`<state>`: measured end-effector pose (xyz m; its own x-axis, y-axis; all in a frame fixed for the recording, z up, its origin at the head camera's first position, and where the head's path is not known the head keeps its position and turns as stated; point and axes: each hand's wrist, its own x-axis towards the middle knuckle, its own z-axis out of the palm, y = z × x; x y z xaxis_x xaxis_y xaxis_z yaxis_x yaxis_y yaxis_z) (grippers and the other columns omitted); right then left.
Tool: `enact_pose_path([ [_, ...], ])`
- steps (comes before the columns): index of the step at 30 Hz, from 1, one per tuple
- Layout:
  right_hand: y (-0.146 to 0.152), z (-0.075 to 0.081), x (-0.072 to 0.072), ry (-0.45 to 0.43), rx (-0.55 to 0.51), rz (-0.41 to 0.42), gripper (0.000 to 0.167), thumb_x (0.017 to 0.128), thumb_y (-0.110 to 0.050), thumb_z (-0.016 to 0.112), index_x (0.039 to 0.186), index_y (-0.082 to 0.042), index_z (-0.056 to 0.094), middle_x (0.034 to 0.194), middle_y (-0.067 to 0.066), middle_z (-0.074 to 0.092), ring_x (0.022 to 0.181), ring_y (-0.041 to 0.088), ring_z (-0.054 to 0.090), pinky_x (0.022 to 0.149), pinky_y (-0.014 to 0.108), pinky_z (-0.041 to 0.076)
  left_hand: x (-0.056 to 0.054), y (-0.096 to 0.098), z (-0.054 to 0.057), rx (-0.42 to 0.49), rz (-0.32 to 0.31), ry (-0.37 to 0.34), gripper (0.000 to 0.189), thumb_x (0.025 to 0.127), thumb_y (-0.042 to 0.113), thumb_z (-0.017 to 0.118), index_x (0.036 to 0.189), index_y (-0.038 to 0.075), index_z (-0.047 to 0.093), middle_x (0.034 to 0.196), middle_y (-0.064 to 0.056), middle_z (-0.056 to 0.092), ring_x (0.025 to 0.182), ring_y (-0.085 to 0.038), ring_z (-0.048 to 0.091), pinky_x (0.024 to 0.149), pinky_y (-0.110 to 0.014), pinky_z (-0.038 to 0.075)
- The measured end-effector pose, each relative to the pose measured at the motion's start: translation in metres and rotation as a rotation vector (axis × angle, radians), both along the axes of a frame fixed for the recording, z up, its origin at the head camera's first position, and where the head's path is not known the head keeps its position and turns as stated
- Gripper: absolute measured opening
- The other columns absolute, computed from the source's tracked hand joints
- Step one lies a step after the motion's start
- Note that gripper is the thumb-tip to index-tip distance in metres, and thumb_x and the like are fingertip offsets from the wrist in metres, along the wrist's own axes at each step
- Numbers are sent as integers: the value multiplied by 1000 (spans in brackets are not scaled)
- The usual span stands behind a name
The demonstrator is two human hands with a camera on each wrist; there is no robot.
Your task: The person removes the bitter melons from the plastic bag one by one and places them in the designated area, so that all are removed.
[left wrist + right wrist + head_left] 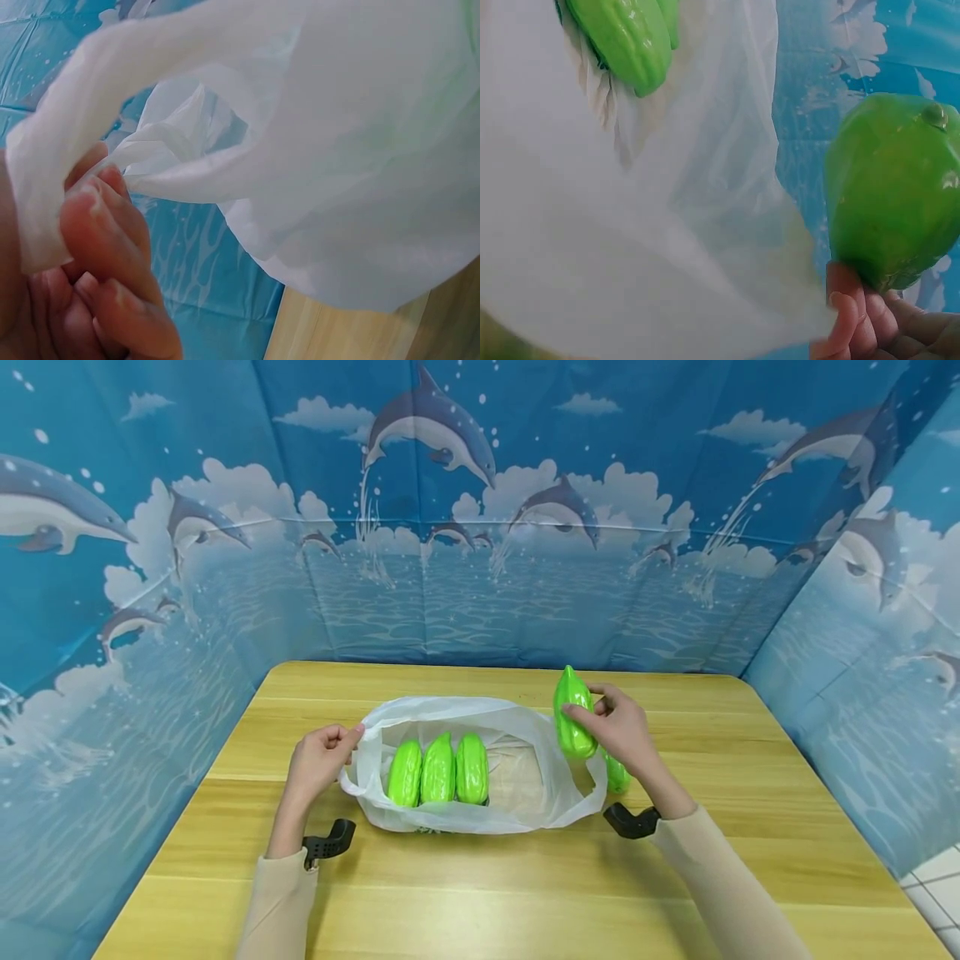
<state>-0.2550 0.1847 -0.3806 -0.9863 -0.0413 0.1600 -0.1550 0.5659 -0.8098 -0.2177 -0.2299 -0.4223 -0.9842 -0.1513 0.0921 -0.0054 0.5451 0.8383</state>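
Observation:
A white plastic bag [480, 818] lies with its mouth spread wide, and three glossy bright green bitter gourds [438, 768] sit side by side in its left half. At the bag's left end my left hand [318, 762] pinches the handle, which loops over its curled fingers in the left wrist view [112, 247]. My right hand [622, 727] grips another bitter gourd [574, 714], held pointed tip up above the bag's right end. In the right wrist view, that gourd [896, 187] is beside the bag's edge, with fingertips right at the plastic.
One more green gourd [617, 774] lies on the wooden table [480, 902], partly hidden behind the bag's right handle and my right forearm. Blue dolphin-print curtains [480, 593] stand around the table's back and sides.

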Motion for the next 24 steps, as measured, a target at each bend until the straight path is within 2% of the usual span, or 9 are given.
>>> enact_pose_path([
  [9, 15, 0, -4, -37, 3, -26, 67, 87, -49, 64, 130, 0, 47, 87, 12, 54, 70, 23, 54, 60, 33, 47, -1, 0, -1, 13, 5, -9, 49, 90, 53, 57, 79, 6, 61, 64, -6, 58, 51, -20, 44, 45, -26, 32],
  [17, 28, -1, -4, -63, -23, -42, 71, 87, -52, 63, 135, -2, 45, 92, 14, 55, 76, 25, 53, 66, 36, 47, -1, 0, 2, 19, 6, -11, 48, 90, 52, 57, 79, 6, 61, 65, -6, 57, 53, -21, 45, 46, -26, 32],
  [24, 41, -5, -2, -89, -17, -89, 79, 86, -55, 61, 142, -2, 40, 99, 15, 53, 81, 24, 51, 64, 32, 47, 0, -1, 1, 19, 13, -16, 48, 90, 53, 57, 79, 6, 61, 67, -11, 58, 51, -21, 44, 45, -26, 32],
])
